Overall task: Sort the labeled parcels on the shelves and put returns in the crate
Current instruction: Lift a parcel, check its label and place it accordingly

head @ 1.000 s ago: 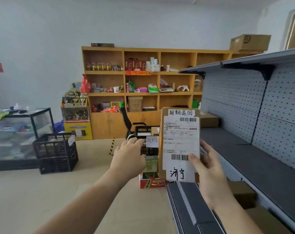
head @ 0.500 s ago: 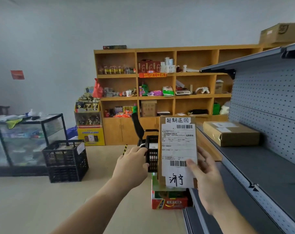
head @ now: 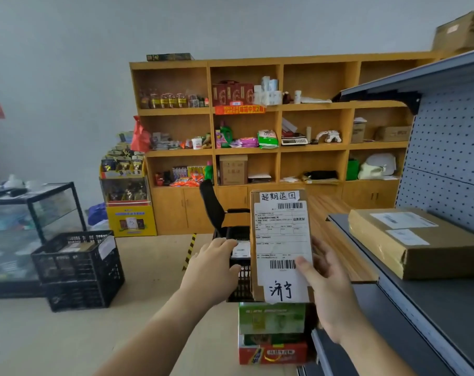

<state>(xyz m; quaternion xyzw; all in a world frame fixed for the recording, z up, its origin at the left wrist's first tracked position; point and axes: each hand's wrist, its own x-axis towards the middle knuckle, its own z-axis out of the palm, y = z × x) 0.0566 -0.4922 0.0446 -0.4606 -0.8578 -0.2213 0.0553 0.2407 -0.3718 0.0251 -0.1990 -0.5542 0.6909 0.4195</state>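
Observation:
My right hand [head: 326,289] holds a small cardboard parcel [head: 280,240] upright in front of me, thumb across its white shipping label, which carries handwritten characters at top and bottom. My left hand [head: 212,270] hovers to the parcel's left, fingers loosely curled and holding nothing. Right behind both stands a black plastic crate [head: 239,280] on stacked cartons. A second black crate [head: 78,267] with parcels inside sits on the floor at the left. A large labeled parcel [head: 420,240] lies on the grey metal shelf [head: 431,299] to my right.
A wooden wall unit [head: 279,126] full of goods fills the back, with a black chair [head: 214,210] before it. A glass display case [head: 18,229] stands far left. Green and red cartons [head: 271,332] are stacked under the near crate. Another box [head: 463,31] tops the metal shelving.
The view has swung right and up, bringing the large parcel on the grey shelf into sight. My hands keep the same pose, the right still holding the small parcel.

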